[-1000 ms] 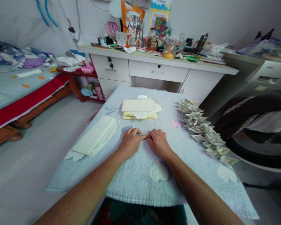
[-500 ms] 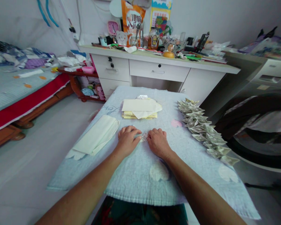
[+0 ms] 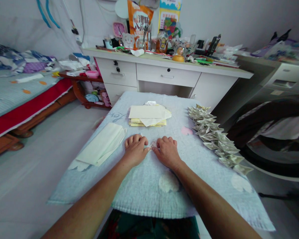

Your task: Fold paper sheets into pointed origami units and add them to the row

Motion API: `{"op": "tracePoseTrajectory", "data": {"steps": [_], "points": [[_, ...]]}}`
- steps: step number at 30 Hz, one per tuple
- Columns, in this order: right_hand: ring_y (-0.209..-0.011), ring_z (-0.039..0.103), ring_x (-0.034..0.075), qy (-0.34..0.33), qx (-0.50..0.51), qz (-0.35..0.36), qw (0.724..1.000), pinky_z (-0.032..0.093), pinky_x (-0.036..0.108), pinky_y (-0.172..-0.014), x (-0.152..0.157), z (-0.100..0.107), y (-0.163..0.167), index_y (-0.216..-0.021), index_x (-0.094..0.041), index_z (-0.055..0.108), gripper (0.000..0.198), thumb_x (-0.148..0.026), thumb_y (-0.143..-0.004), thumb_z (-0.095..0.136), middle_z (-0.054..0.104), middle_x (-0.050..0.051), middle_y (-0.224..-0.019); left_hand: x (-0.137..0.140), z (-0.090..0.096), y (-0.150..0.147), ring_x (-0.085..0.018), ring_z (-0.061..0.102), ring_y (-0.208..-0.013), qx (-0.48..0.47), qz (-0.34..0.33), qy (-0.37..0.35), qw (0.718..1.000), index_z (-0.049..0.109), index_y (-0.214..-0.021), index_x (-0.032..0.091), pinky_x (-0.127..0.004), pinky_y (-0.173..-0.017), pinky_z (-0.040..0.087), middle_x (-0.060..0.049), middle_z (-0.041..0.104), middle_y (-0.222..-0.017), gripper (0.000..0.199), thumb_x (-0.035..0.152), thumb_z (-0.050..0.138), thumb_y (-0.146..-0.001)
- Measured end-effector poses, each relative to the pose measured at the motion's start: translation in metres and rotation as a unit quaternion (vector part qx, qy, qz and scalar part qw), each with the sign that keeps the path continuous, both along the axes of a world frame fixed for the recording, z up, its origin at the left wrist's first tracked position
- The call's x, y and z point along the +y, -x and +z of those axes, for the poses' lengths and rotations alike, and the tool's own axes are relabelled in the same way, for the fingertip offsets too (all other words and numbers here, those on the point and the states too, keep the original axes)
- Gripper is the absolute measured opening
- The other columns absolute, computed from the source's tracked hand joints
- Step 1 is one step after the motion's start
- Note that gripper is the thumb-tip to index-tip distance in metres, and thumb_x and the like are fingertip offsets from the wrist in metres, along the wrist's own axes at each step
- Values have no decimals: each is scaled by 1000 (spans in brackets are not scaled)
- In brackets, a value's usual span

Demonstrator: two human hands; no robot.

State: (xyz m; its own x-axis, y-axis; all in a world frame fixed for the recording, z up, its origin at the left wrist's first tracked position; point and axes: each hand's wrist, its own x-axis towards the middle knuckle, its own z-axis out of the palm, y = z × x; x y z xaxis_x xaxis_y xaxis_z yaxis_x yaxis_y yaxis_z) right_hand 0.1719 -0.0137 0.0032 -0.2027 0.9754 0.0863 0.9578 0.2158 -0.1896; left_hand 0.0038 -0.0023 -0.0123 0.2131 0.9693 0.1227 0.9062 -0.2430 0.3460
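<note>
A small piece of folded paper (image 3: 153,144) lies on the cloth-covered table (image 3: 142,186), mostly hidden between my two hands. My left hand (image 3: 136,148) presses its left side, fingers curled and thumb toward the middle. From the right, my right hand (image 3: 167,150) holds it with bent fingers, its thumb close to the left one. Just beyond my hands sits a stack of cream and yellow paper sheets (image 3: 147,113). To the left lies a pile of pale folded sheets (image 3: 99,146). On the right, several pointed folded paper pieces (image 3: 214,136) stand nested in a long row.
A white desk (image 3: 168,73) crowded with jars, a clock and an orange bag stands behind the table. On the right is a front-loading washing machine (image 3: 284,83). A bed (image 3: 25,96) and a low wooden shelf (image 3: 83,89) are to the left.
My left thumb has shifted down and inward along the small paper, and the right thumb has come out toward it. The stacks and the row stay as they were.
</note>
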Motion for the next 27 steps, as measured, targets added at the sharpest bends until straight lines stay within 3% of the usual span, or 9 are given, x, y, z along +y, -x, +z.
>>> {"op": "tracePoseTrajectory", "data": {"steps": [5,12,18,27], "points": [[-95,46,25,29,24,-12,999,28,36,-79,3,0,-8,-93,-22,61,33,-54,-88,51,57,8,-98,-1,1,2,-25,44,-108,-3,-19,-3,1000,57,-96,28,-42,-93,27,-3,52,-107,17,32,60,-80],[-94,46,23,40,29,-2,999,27,35,-78,4,0,-12,-92,-22,60,18,-36,-90,49,57,6,-97,-2,1,1,-24,44,-107,-20,-28,-16,999,58,-93,28,-41,-93,27,-3,53,-106,15,27,60,-79],[-95,46,25,16,-1,-12,1000,28,36,-78,1,-1,-7,-93,-22,60,21,-39,-89,50,56,7,-98,1,1,-8,-23,44,-105,-43,-35,-43,998,59,-86,25,-40,-92,28,-2,53,-103,14,37,63,-79],[-97,45,25,29,1,-24,999,28,36,-80,2,1,-11,-96,-23,61,24,-44,-89,50,55,8,-99,3,4,-14,-24,43,-104,-16,-12,3,1000,59,-86,27,-41,-93,27,-2,53,-103,15,39,62,-78]]}}
